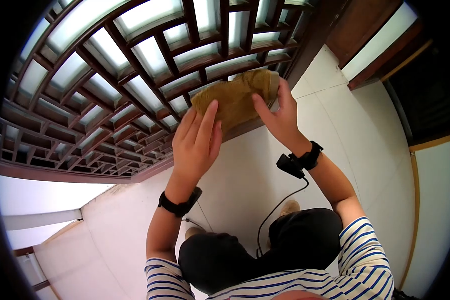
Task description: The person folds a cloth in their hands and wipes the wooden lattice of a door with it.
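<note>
Between my two hands is a folded mustard-brown cloth (235, 102), held up in front of a dark wooden lattice panel (157, 95). My left hand (197, 135) has its fingers on the cloth's left end, thumb toward the middle. At the other end, my right hand (281, 112) pinches the cloth, thumb in front and fingers behind its pale edge. The cloth overlaps the lower right bars of the lattice in this view. Each wrist wears a black strap with a small device, and a cable hangs from the right one (292, 165).
Pale floor tiles (330, 115) lie below and to the right. My bent knees (305, 230) are close under my hands. A black cable (265, 220) runs down between my legs. Brown wooden framing (365, 30) and a white panel (437, 200) stand on the right.
</note>
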`<act>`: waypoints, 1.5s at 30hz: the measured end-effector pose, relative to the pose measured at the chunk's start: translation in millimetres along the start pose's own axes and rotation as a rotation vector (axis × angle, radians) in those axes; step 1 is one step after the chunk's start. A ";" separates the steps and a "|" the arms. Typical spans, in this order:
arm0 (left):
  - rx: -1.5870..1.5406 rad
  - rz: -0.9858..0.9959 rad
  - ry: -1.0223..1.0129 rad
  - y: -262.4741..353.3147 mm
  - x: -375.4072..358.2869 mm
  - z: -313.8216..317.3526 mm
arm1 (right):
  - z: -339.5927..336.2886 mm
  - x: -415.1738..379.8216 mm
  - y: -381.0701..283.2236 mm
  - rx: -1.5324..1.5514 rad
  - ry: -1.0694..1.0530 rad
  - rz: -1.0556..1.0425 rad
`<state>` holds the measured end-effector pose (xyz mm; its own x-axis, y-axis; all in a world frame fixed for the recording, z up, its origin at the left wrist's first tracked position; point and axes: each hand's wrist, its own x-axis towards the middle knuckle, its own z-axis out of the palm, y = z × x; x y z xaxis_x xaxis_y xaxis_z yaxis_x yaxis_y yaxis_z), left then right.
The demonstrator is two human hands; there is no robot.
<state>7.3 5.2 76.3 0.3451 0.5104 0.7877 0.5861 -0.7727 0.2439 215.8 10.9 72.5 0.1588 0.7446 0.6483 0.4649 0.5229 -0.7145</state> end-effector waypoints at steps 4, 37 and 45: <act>0.184 0.087 -0.031 -12.0 14.8 14.6 | 12.2 18.4 0.7 -0.137 0.012 0.081; 0.378 0.226 -0.437 -42.6 -105.1 90.1 | 43.4 -94.2 89.3 -0.516 -0.515 0.074; 0.151 -0.161 -0.725 -34.8 -163.0 87.5 | 19.6 -109.8 107.8 -0.344 -0.826 0.666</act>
<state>-5.2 -18.1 -110.1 0.6119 0.7732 0.1668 0.7459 -0.6342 0.2036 231.3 -6.4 -80.9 -0.1017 0.9476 -0.3027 0.7396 -0.1315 -0.6601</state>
